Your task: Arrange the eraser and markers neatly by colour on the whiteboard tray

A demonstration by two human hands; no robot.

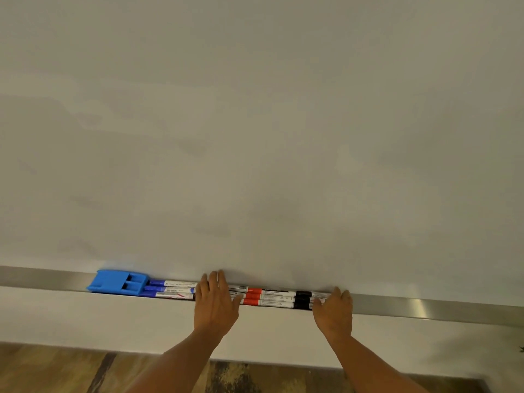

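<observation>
A metal whiteboard tray (pixel 425 307) runs across the view. At its left end lies a blue eraser (pixel 116 282). Right of it lie three blue-capped markers (pixel 170 289), then red-capped markers (pixel 266 297), then black-capped markers (pixel 302 299), all lengthwise in the tray. My left hand (pixel 216 302) rests flat with fingers spread over the markers between the blue and red groups. My right hand (pixel 334 309) lies over the right end of the black markers, fingers touching them; what lies under each hand is hidden.
The white board (pixel 255 137) fills the view above the tray. Below the tray a pale wall panel (pixel 85 316) drops to a wooden floor (pixel 56 370). A bit of plant shows at the far right edge (pixel 521 348).
</observation>
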